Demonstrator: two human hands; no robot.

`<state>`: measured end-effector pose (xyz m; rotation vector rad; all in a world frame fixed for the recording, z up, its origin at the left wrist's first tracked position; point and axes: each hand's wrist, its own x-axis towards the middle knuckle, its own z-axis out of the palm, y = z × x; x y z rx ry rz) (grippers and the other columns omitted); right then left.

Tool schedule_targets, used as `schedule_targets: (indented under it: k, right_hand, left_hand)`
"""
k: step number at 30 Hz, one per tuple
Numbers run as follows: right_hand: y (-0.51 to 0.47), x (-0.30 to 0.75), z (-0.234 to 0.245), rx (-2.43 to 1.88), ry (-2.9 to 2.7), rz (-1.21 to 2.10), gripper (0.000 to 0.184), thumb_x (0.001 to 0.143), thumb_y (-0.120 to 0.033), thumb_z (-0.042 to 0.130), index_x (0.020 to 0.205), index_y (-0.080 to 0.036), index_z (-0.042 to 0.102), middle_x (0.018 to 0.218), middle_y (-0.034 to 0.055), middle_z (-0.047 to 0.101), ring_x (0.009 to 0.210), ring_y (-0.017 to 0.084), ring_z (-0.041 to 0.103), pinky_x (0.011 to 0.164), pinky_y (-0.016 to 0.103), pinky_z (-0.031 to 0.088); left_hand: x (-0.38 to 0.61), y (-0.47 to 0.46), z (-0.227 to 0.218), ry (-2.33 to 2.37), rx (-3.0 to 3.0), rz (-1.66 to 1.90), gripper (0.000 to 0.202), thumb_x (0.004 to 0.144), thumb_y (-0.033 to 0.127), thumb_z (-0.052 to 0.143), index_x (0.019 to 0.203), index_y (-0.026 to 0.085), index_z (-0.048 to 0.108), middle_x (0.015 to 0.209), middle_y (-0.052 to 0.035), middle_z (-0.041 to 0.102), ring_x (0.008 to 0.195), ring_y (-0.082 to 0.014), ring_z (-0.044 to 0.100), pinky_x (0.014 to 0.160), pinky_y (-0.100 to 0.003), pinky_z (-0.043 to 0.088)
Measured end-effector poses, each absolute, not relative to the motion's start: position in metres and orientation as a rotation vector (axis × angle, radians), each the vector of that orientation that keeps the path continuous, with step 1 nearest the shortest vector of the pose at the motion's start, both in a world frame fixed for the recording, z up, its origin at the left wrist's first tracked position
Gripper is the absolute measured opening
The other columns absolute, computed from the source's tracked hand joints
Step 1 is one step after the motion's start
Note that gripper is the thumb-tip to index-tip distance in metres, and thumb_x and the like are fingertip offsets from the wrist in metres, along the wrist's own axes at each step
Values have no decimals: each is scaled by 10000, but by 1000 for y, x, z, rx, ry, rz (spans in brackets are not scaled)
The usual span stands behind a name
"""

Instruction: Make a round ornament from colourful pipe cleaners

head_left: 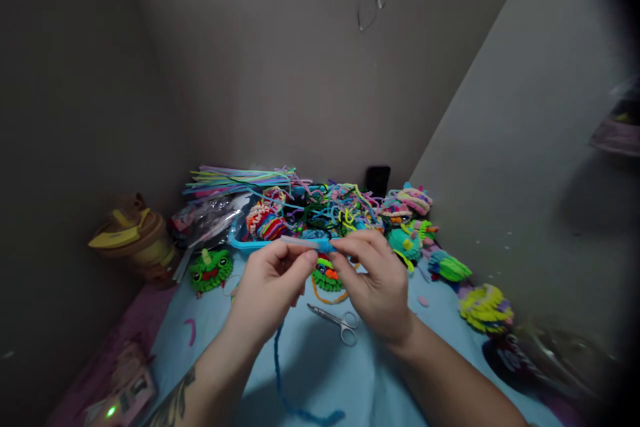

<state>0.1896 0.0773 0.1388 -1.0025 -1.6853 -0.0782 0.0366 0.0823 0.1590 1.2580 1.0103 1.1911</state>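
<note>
In the middle of the head view, my left hand (273, 280) pinches a pale pipe cleaner (296, 241) between thumb and forefinger. My right hand (377, 283) is closed on its bright blue fuzzy part (327, 246), which looks wound around it; the exact winding is hidden by my fingertips. A darker blue fuzzy strand (279, 367) hangs below my left hand and curls onto the cloth. Small metal scissors (340, 324) lie below and between my hands, their blades slightly apart. Behind my fingers sits a green fuzzy figure (327, 277) with a red and orange face.
A blue tray (240, 245) at the back holds colourful fuzzy pieces. Loose pipe cleaners (240, 177) lie behind it. Another green figure (212, 271) sits left; several fuzzy pieces line the right, including a yellow one (486, 308). A phone (378, 179) leans against the back wall.
</note>
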Motion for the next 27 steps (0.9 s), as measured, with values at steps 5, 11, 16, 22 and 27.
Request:
schedule_targets:
  k: [5,11,16,22,27]
  right_hand:
    - [78,192,132,-979,-1707,-265,201,819,-130,586,983,-230,644,873,48,584,776,154,586,710,305,510]
    - [78,191,128,-934,-1727,-421,230,790,-88,596,965,-232,637,812,39,573,741,156,558,661,300,492]
    - [79,187,129,-939,-1735,-366,190,782,-98,608,934,-212,618,829,47,581,768,168,554,702,320,491]
    - [80,187,140,-951,-1780,-1,196,841,-173,553,1031,-203,594,925,61,629,890,185,582,765,322,497]
    - [82,192,147,-920,-1841,281,153,872,-164,505,961,-194,626,855,41,632,803,150,585,697,264,478]
  left_hand:
    - [40,85,155,1015,1233,1214,210,704,344,692,742,141,655,453,51,473,348,-39,352,326,-157,260]
    - [44,86,147,1052,1342,1320,172,713,316,688,730,148,655,564,23,571,423,-53,431,398,-171,350]
    - [44,88,145,1049,1482,1420,126,757,280,652,761,155,658,704,-12,648,619,-110,577,561,-204,463]
    - [39,94,141,1052,1671,1495,99,807,245,599,827,168,656,833,-32,650,735,-131,597,657,-232,478]
    - [37,94,141,1003,1845,1494,93,820,207,587,864,190,667,828,-27,640,763,-132,589,681,-235,468]
